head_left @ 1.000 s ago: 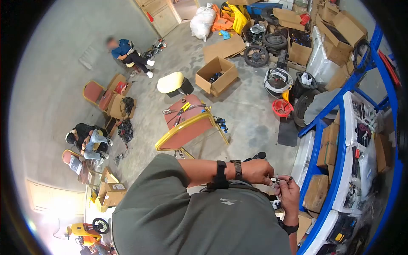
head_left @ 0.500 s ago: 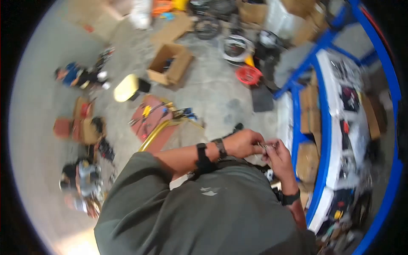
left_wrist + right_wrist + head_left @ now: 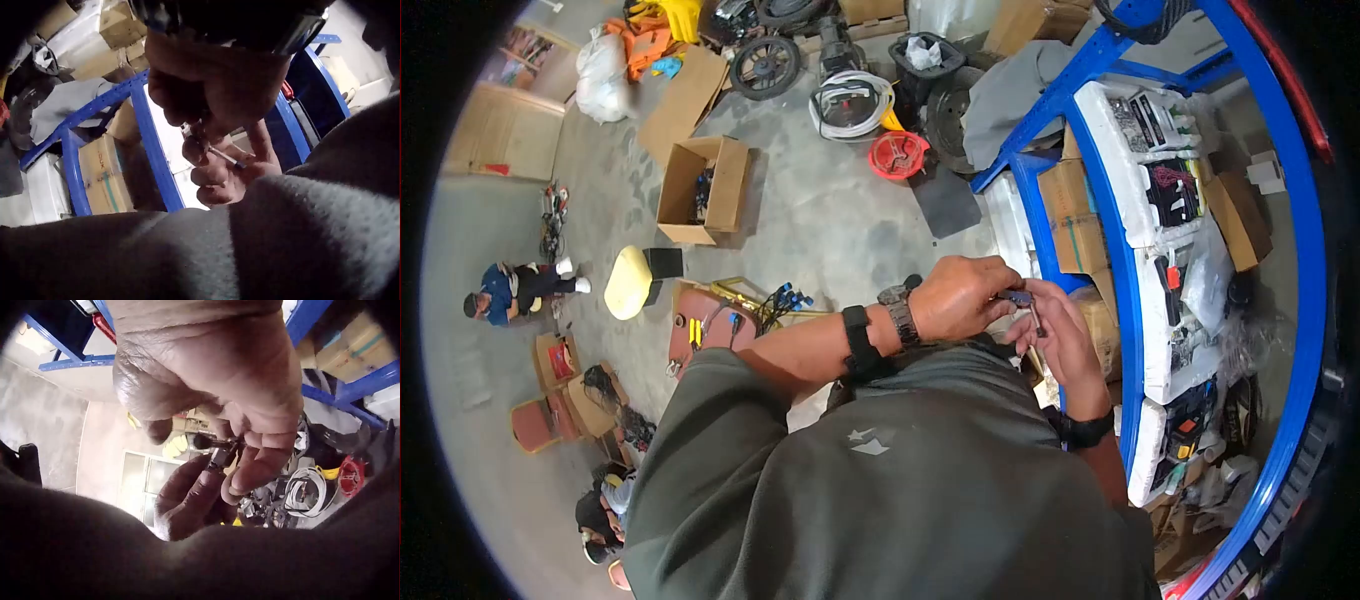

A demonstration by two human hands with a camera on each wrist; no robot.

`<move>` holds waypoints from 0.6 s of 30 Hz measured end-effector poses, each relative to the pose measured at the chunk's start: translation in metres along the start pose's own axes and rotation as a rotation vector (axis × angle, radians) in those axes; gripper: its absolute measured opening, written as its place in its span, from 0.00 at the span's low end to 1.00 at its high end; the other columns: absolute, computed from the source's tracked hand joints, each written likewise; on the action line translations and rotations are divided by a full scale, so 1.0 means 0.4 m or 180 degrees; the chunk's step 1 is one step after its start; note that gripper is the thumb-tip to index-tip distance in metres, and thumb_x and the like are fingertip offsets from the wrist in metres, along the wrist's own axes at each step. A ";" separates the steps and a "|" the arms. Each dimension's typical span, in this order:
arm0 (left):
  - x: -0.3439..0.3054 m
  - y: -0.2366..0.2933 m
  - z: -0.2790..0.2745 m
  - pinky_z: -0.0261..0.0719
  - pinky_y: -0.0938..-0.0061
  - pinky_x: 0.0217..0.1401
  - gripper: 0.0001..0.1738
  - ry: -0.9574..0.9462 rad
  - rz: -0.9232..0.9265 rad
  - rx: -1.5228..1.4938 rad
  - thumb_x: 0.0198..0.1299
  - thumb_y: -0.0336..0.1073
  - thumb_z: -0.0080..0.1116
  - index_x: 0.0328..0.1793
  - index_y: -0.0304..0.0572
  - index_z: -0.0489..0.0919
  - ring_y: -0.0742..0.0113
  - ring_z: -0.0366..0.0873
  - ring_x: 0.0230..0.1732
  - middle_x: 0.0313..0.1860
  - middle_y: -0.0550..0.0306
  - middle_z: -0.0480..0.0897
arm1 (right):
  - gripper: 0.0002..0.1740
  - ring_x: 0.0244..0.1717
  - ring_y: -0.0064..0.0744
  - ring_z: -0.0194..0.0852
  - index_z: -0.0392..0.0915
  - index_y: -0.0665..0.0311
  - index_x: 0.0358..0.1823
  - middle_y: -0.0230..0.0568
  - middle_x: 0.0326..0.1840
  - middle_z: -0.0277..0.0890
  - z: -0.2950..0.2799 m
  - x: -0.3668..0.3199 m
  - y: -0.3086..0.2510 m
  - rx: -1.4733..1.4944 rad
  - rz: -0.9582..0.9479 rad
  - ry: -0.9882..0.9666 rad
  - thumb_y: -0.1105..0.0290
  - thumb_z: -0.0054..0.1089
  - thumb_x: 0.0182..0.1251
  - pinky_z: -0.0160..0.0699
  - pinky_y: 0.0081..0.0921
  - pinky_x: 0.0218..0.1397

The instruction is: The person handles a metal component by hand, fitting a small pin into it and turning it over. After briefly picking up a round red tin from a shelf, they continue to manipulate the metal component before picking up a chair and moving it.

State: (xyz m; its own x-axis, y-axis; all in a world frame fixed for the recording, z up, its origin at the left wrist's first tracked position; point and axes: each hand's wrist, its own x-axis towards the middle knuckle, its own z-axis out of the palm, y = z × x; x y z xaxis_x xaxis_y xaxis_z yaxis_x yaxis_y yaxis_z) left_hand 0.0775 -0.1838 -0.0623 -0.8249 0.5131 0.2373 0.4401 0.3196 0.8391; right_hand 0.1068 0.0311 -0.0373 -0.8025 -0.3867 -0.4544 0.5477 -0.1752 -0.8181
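Note:
Both hands meet in front of the body at the shelf's side. My left hand (image 3: 960,297), with a metal watch at its wrist, pinches a small dark and metallic piece (image 3: 220,457) between thumb and finger. Opposite it, palm turned up, my right hand (image 3: 1068,340) has curled fingers on a thin metal rod (image 3: 224,155). The rod ends in a dark tip (image 3: 203,441) and runs from the left fingertips across the right palm. Fingers hide where the rod and the piece come together, so I cannot tell whether they are joined.
Close on the right, a blue shelf (image 3: 1115,290) bears white foam trays (image 3: 1145,235) of parts. Beyond stand a red basket (image 3: 898,156), a coiled white hose (image 3: 840,128) and a cardboard box (image 3: 730,195). A chair (image 3: 690,325) with pliers stands left; a seated person (image 3: 500,295) is farther off.
The head view has swung right, so the chair, box and seated people shift left and the shelf shows more. The hands stay together, and the right palm and the rod now show more plainly.

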 end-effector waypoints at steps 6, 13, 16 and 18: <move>-0.038 0.041 -0.070 0.81 0.69 0.43 0.17 0.0375 -0.0703 -0.0287 0.62 0.34 0.64 0.56 0.37 0.82 0.59 0.86 0.41 0.44 0.48 0.87 | 0.21 0.25 0.19 0.75 0.70 0.65 0.64 0.32 0.34 0.78 0.037 0.103 -0.001 -0.0552 -0.0028 -0.0638 0.62 0.51 0.76 0.74 0.17 0.28; -0.046 0.088 -0.036 0.75 0.81 0.27 0.13 0.1056 -0.1881 -0.1409 0.62 0.29 0.65 0.51 0.30 0.83 0.75 0.78 0.26 0.36 0.54 0.86 | 0.23 0.30 0.24 0.78 0.65 0.67 0.67 0.40 0.43 0.77 0.039 0.105 -0.010 -0.0732 -0.0514 -0.0957 0.64 0.46 0.76 0.77 0.23 0.29; -0.018 0.117 -0.013 0.75 0.80 0.25 0.12 0.0796 -0.1785 -0.1352 0.63 0.29 0.64 0.50 0.29 0.83 0.74 0.78 0.23 0.32 0.54 0.85 | 0.25 0.33 0.21 0.78 0.61 0.64 0.72 0.36 0.41 0.75 0.011 0.029 -0.021 -0.0941 -0.0871 -0.0805 0.70 0.46 0.75 0.77 0.20 0.34; 0.010 0.129 0.003 0.75 0.80 0.24 0.11 0.0590 -0.1948 -0.1602 0.64 0.30 0.63 0.49 0.29 0.83 0.73 0.78 0.22 0.30 0.54 0.85 | 0.28 0.34 0.20 0.78 0.59 0.62 0.74 0.36 0.42 0.75 -0.003 -0.016 -0.012 -0.1030 -0.1245 -0.0441 0.73 0.47 0.73 0.78 0.20 0.36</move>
State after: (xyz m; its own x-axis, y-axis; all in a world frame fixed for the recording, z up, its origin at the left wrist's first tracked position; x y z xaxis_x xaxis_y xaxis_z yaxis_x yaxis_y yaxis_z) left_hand 0.0974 -0.1643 -0.0188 -0.9324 0.2091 -0.2946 -0.2836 0.0815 0.9555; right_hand 0.1089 0.0355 -0.0309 -0.8814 -0.4685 -0.0603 0.0947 -0.0503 -0.9942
